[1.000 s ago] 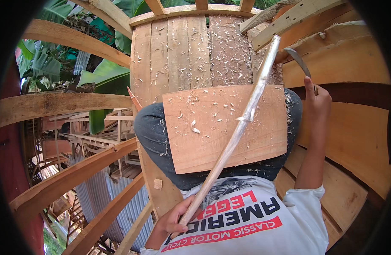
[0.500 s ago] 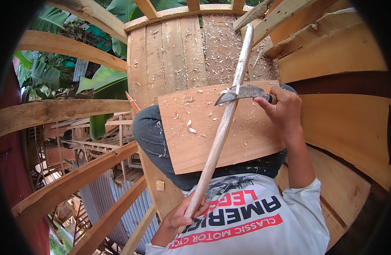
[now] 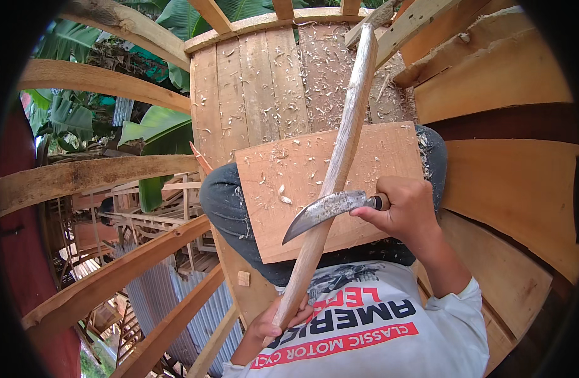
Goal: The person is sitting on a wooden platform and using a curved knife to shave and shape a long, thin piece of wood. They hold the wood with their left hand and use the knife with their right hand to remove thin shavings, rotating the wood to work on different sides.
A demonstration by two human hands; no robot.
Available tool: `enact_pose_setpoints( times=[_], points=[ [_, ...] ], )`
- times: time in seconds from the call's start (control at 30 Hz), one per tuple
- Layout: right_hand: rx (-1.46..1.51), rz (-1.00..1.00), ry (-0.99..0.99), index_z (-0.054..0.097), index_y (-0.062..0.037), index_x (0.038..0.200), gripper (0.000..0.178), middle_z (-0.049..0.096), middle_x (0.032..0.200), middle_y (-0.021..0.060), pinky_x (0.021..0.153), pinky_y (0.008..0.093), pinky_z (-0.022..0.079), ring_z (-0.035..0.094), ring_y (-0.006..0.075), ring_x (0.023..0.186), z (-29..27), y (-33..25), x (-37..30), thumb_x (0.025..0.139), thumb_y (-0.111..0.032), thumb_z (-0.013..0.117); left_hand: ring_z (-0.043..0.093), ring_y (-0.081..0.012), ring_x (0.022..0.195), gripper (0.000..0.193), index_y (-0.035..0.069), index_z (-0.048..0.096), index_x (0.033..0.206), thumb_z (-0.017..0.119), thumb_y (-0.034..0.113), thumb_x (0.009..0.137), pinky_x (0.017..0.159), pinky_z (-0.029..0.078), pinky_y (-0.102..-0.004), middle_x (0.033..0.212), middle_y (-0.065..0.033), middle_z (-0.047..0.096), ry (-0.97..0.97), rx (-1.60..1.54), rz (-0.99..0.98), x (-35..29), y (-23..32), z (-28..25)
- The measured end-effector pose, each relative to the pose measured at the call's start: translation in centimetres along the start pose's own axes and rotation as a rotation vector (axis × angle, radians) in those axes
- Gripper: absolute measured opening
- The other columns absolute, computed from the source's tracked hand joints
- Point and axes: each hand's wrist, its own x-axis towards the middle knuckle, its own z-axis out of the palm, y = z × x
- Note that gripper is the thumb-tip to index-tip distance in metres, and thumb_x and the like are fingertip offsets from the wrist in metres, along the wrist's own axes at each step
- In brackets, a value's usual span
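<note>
Across the stick [image 3: 355, 120] sits a knife [image 3: 327, 210], right hand [image 3: 406, 211] closed round its handle (left hand [image 3: 265, 326] clasping the stick).

Here we are, up on the wearer's head, the left lens of the pair, wide fisheye, peering steeply down and slightly forward! Shirt [image 3: 390, 349] looms close along the bottom; left hand [image 3: 275, 322] and right hand [image 3: 408, 205] both fit, at arm's reach. The board [image 3: 277, 234] sits mid-view, and past its far edge, planks [image 3: 255, 82] stretch away to the top. Rails [image 3: 100, 175] bend toward the round, black rim!
</note>
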Motion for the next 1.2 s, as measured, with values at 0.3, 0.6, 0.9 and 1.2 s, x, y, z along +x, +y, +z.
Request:
enact_pose_setpoints(
  times=[0.3, 0.6, 0.9, 1.2],
  points=[
    [-0.16, 0.5, 0.228, 0.056, -0.0014, 0.056, 0.068, 0.051, 0.05, 0.0152, 0.047, 0.0392, 0.041, 0.053, 0.0313, 0.048, -0.8, 8.5, 5.0, 0.08, -0.066, 0.056, 0.033, -0.0066, 0.06, 0.071, 0.004, 0.04, 0.097, 0.075, 0.045, 0.051, 0.057, 0.022, -0.0192, 0.07, 0.0017, 0.037, 0.017, -0.049, -0.025, -0.4, -1.2, 0.1],
    [0.109, 0.13, 0.014, 0.049, -0.0033, 0.053, 0.061, 0.046, 0.046, 0.0103, 0.044, 0.0365, 0.038, 0.047, 0.0273, 0.042, -0.5, 2.0, -1.4, 0.071, -0.057, 0.07, 0.032, -0.007, 0.061, 0.072, 0.004, 0.04, 0.099, 0.071, 0.049, 0.051, 0.058, 0.02, -0.0206, 0.071, 0.0014, 0.038, -0.019, -0.099, 0.009, 0.2, -1.3, -0.5],
    [-0.105, 0.14, 0.044, 0.054, -0.0057, 0.053, 0.065, 0.05, 0.049, 0.0114, 0.043, 0.0365, 0.042, 0.055, 0.028, 0.045, 1.8, 4.3, 0.2, 0.068, -0.069, 0.064, 0.031, -0.0085, 0.065, 0.072, 0.004, 0.04, 0.099, 0.07, 0.053, 0.054, 0.06, 0.022, -0.022, 0.072, 0.0007, 0.035, 0.045, -0.038, -0.036, 0.1, -1.3, 0.3],
    [0.012, 0.561, 0.341, 0.051, 0.0001, 0.057, 0.067, 0.044, 0.047, 0.0111, 0.046, 0.0349, 0.036, 0.04, 0.0238, 0.042, -3.6, 9.4, 6.1, 0.081, -0.062, 0.057, 0.033, -0.0069, 0.062, 0.073, 0.005, 0.041, 0.099, 0.07, 0.053, 0.053, 0.056, 0.023, -0.0217, 0.07, 0.0018, 0.036, 0.106, 0.009, 0.068, -1.6, -1.1, 0.7]
  ],
)
